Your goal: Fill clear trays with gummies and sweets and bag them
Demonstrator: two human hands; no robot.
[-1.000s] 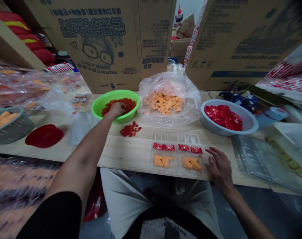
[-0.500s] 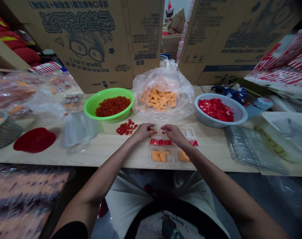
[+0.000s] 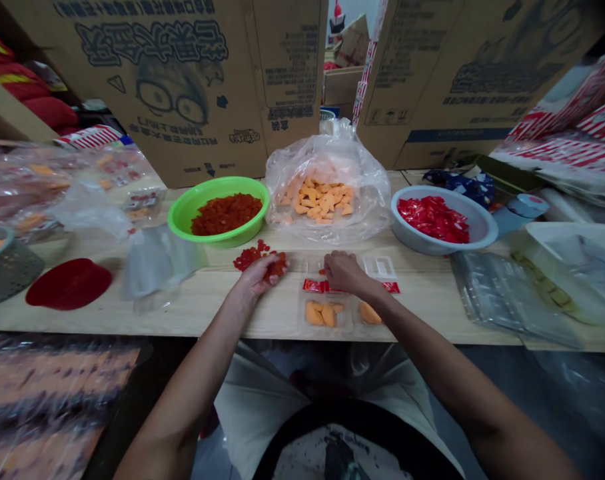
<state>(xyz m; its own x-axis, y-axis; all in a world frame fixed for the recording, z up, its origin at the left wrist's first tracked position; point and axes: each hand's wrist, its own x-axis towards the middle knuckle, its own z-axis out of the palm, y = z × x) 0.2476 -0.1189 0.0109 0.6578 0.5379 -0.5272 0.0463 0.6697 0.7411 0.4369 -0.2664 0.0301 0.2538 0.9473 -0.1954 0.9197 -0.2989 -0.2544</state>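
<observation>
Printed cardboard cartons (image 3: 172,87) stand behind the long wooden table (image 3: 197,313), beside a shelf (image 3: 17,107).

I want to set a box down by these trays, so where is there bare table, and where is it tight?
Bare wood of the table shows between the clear plastic tray and the stack of clear film, and between the loose plastic bag and the left hand. It is crowded around the right hand, the tray and the small pile of red pieces.

The left hand (image 3: 256,277) is touching a little pile of red bits (image 3: 248,260) on the tabletop (image 3: 197,313). The right hand (image 3: 345,273) is resting just above a clear plastic tray (image 3: 327,333) holding orange pieces (image 3: 315,313) and red packets (image 3: 313,285).
</observation>
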